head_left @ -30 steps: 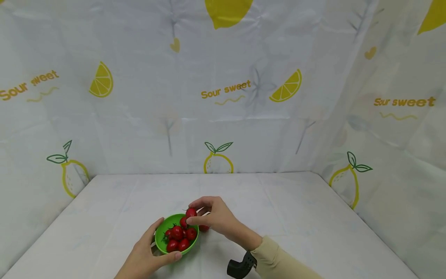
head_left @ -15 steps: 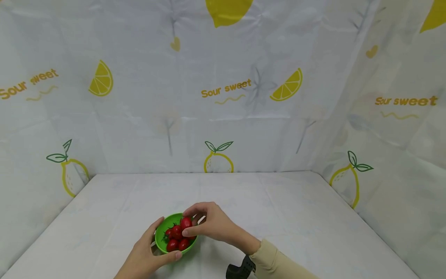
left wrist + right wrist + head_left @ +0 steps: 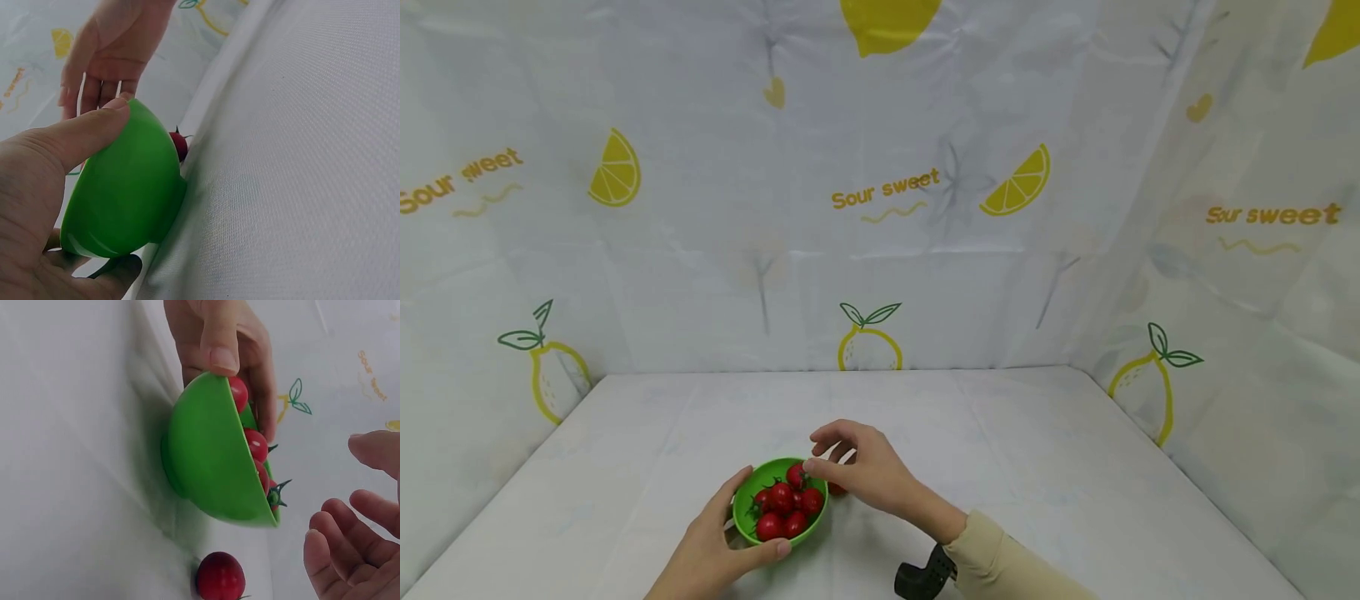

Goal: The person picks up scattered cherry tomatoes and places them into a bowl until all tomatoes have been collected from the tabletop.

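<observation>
A green bowl (image 3: 746, 498) holds several small red tomatoes (image 3: 781, 497) with green stems. My left hand (image 3: 715, 529) grips its side, thumb at the near rim and fingers round the far side. My right hand (image 3: 872, 471) hovers at the bowl's right rim with nothing held, its fingers loosely bent and apart in the right wrist view. One loose tomato (image 3: 220, 576) lies on the table just right of the bowl. In the head view the right hand partly covers it. The left wrist view shows the bowl's outside (image 3: 131, 187), its contents hidden.
A white cloth covers the table (image 3: 1037, 475). Lemon-printed sheets (image 3: 700, 208) stand behind and at both sides. A black strapped device (image 3: 922, 577) sits at the right wrist, by the beige sleeve (image 3: 1000, 558).
My right hand has lowered a tomato into the bowl, let it go and drawn back up to the right. My left hand has stayed on the bowl.
</observation>
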Tool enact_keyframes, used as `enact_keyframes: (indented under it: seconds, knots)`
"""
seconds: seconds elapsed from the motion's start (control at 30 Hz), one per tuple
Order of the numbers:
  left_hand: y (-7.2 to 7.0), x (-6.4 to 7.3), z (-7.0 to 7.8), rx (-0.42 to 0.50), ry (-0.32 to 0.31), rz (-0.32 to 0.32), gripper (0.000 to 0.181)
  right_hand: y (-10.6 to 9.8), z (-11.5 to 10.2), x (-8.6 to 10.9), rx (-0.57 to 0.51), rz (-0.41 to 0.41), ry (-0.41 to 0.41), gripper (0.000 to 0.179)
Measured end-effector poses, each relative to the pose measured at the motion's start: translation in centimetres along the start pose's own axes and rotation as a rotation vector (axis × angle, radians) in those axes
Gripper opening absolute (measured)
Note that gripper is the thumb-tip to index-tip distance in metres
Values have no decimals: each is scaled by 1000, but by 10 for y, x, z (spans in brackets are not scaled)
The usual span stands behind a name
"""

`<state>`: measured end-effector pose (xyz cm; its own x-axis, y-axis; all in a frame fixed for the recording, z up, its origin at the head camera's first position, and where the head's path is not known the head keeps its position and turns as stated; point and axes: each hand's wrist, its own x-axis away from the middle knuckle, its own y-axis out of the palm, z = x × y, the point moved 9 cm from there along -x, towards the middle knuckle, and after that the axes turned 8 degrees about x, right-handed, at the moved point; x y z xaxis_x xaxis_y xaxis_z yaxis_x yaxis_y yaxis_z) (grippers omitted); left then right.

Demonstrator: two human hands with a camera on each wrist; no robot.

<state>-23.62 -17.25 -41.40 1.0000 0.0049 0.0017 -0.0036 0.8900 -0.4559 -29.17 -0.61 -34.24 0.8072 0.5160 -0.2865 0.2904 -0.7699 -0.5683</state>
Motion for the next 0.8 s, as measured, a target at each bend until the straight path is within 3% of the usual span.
enact_keyframes:
  seconds: [0.13,0.37,0.6,0.8]
  knots:
    - [0,-1,0,7,-12,3,100,-15,9,1,81,70,36,31]
    - [-2,-1,-7,-22,-29,5,101,-30,34,3,75,130,111,32]
    - [-1,-1,-11,-9,-48,4,101,-32,57,7,26,56,176,40]
    - [2,-3,-6,-12,-42,0,101,-30,68,9,-30,-10,224,43]
